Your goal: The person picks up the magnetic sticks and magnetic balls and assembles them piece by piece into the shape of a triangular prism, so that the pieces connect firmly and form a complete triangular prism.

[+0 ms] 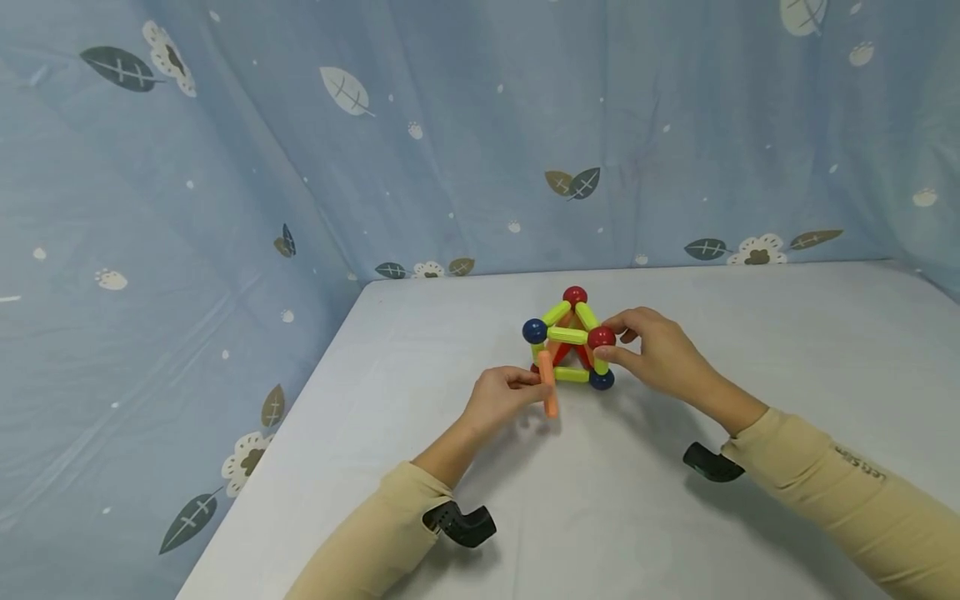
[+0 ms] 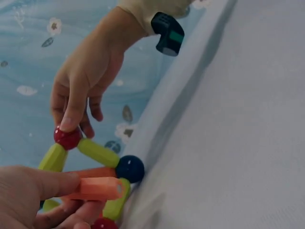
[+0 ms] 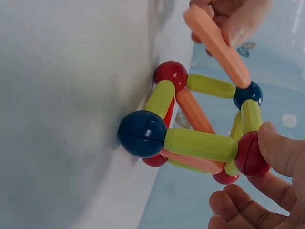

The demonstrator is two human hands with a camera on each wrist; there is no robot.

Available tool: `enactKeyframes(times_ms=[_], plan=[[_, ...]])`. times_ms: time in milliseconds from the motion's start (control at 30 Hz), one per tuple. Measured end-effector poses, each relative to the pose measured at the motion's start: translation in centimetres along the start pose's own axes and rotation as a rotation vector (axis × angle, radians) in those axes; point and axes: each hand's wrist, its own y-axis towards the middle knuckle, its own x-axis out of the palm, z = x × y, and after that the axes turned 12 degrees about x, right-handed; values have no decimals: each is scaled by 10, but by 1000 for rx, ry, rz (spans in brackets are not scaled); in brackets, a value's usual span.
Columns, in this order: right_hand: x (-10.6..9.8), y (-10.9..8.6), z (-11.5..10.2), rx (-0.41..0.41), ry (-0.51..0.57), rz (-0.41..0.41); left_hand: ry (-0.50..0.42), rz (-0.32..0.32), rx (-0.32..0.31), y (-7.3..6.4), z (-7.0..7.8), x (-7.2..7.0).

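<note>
A frame of yellow-green sticks joined by red and blue balls stands on the white table, with orange and red sticks slanting inside it. My left hand pinches a loose orange stick between thumb and fingers, at the frame's front left. In the right wrist view, that orange stick has its lower end right at a blue ball on an upper corner. With thumb and index finger, my right hand grips the red ball at the upper right corner; its other fingers stay off the frame.
White cloth covers the table. Blue patterned fabric hangs behind and along the left side. A dark curved wrist mount juts from the left sleeve, and a similar mount from the right sleeve.
</note>
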Motion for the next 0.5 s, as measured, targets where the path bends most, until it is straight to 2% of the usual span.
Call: enactKeyframes(times_ms=[100, 233, 500], plan=[[1, -1, -1, -5, 9, -4, -114, 11, -39, 3, 1, 6], [0, -1, -1, -18, 14, 3, -224, 27, -75, 6, 1, 11], [0, -1, 0, -27, 12, 14, -363, 76, -182, 8, 0, 22]])
